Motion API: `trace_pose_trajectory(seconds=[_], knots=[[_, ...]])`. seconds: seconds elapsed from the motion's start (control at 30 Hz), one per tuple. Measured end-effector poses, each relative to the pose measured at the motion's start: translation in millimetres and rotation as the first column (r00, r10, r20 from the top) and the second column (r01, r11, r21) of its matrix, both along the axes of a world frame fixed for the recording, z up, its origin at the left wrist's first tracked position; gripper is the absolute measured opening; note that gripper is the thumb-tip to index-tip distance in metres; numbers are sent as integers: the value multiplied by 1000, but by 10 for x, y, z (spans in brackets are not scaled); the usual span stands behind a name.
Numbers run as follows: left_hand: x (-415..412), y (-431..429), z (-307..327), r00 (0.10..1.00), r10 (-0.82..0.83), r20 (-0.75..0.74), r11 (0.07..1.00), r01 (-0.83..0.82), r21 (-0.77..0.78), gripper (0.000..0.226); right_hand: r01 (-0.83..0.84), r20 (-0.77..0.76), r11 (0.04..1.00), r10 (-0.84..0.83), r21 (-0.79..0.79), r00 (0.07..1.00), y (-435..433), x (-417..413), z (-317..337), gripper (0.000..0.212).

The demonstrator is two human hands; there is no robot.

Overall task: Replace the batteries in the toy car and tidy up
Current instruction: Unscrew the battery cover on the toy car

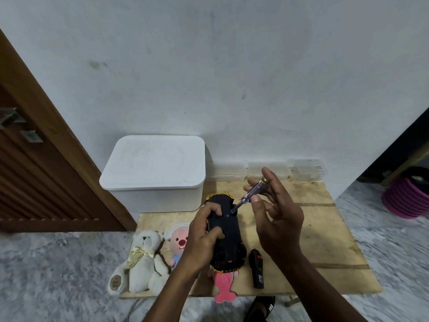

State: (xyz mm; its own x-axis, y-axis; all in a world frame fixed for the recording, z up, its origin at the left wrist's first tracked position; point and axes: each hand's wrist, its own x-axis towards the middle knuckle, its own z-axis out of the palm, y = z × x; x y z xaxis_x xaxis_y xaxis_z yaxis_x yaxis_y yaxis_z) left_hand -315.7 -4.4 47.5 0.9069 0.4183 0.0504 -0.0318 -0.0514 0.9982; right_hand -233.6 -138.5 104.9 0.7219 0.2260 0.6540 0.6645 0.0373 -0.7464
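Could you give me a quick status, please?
Left hand grips upturned toy car. Right hand holds screwdriver, tip on car's underside. Remote control alongside, not in the way.

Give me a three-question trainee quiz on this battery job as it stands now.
1. True or false: the left hand grips the toy car with its underside facing up.
2. The right hand holds a screwdriver. Where is its tip?
A) on the car's underside
B) on the remote
C) inside the white box
3. Fill in: a white ___ with a ribbon sits at the left edge of the table.

Key: 1 true; 2 A; 3 teddy bear.
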Motion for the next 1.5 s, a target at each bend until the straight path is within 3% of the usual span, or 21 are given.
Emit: trace_pose_trajectory(seconds=[0.4, 1.03, 1.2, 1.33, 1.5], knots=[[-10, 3, -1, 1000, -9, -1, 1000, 9, 3, 30, -6, -33, 1000, 6, -14, 999, -6, 7, -17, 52], [7, -7, -5, 1000, -8, -6, 1000, 8, 22, 30, -56, -44, 998, 55, -10, 998, 17, 3, 9, 70], [1, 4, -4, 1000, -2, -7, 1000, 2, 20, 30, -77, -34, 997, 76, -12, 997, 10, -11, 1, 59], [5, 20, 7, 1000, 2, -7, 1000, -2, 25, 30, -42, -42, 999, 41, -30, 998, 14, 21, -1, 74], [-5, 24, 24, 1000, 3, 5, 1000, -3, 22, 30, -88, -68, 996, 87, -19, 994, 1, 19, 12, 67]])
